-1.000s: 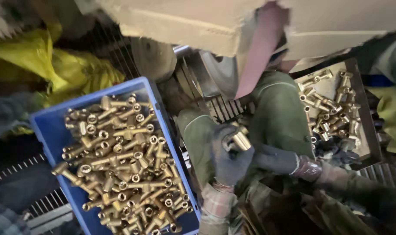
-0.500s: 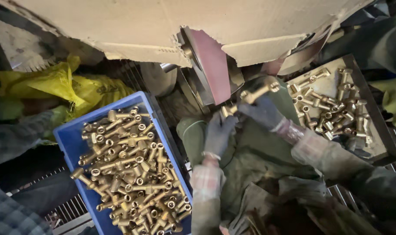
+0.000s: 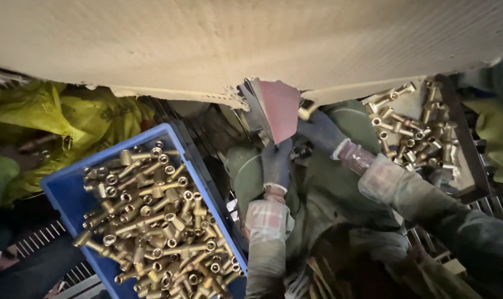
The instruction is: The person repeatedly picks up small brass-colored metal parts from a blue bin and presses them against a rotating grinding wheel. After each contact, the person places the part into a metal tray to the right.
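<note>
Both gloved hands, left and right, grip one brass fitting against the belt; small, hard, dense, probably slick; best pinched by its ends.

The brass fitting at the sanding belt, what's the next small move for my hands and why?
Probably ease the brass fitting lightly against the reddish belt: the right hand holds it at the belt's edge, and the left hand sits just below.

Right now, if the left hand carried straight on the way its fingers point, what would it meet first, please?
Most likely the reddish sanding belt: the gloved left hand points up at it, fingertips already at its lower edge, though depth is hard to judge.
</note>
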